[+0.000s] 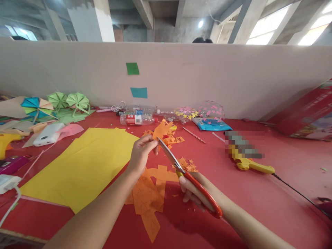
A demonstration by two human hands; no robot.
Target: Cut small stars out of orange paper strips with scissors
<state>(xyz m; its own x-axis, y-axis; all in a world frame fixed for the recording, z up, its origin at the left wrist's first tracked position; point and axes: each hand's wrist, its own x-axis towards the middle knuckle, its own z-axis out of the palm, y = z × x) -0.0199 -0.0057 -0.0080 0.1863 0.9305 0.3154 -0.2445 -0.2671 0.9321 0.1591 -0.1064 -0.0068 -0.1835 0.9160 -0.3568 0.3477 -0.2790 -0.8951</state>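
Note:
My left hand [142, 152] pinches a small piece of orange paper [161, 129] above the middle of the table. My right hand [193, 189] is closed around the scissors [198, 188], which have red handles. Their blades point up and left, with the tips at the paper beside my left fingertips. Below my hands lie larger orange paper sheets [149, 195] with faint drawn lines and cut edges. A pile of small orange paper stars [188, 164] sits just beyond my right hand. More orange scraps [174, 139] lie behind the blades.
Yellow paper sheets [90, 155] cover the left of the red table. Plastic bottles [137, 119], a pencil [194, 135] and a blue packet [214, 124] lie toward the white partition [207, 76]. A corded yellow glue gun [254, 166] is at right, folded paper umbrellas [77, 101] at left.

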